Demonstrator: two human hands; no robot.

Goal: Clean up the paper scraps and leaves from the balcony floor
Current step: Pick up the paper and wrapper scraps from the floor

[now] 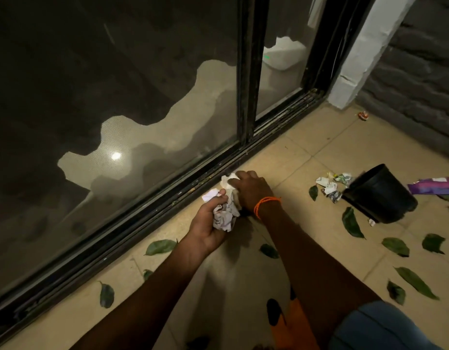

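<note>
So, my left hand (205,223) is clenched around a crumpled paper wad (224,215), palm turned up, fingers curled over it. My right hand (249,192) sits just beyond, knuckles up, fingers curled on a white scrap (228,180) right at the edge of the door track (167,205). An orange band (265,205) wraps my right wrist. The two hands touch or nearly touch over the wad; I can't tell which.

The floor (294,152) is beige tile. More scraps (331,185) lie in a small heap to the right, just beside a black pot (381,195) tipped on its side, mouth toward the heap. A purple wrapper (432,186) lies past the pot, at the right edge. A small red bit (363,114) sits far off near the white pillar (364,51) and the grey wall (420,84).

Leaves are scattered all over: one (160,247) by the track under my left forearm, one (106,295) lower left, one (268,251) between my arms, one (313,192) by the heap, one (352,223) in front of the pot, several (417,282) at lower right.

The glass door (117,97) is dark with a lamp glare on it. My knee in blue (382,329) shows bottom right.
</note>
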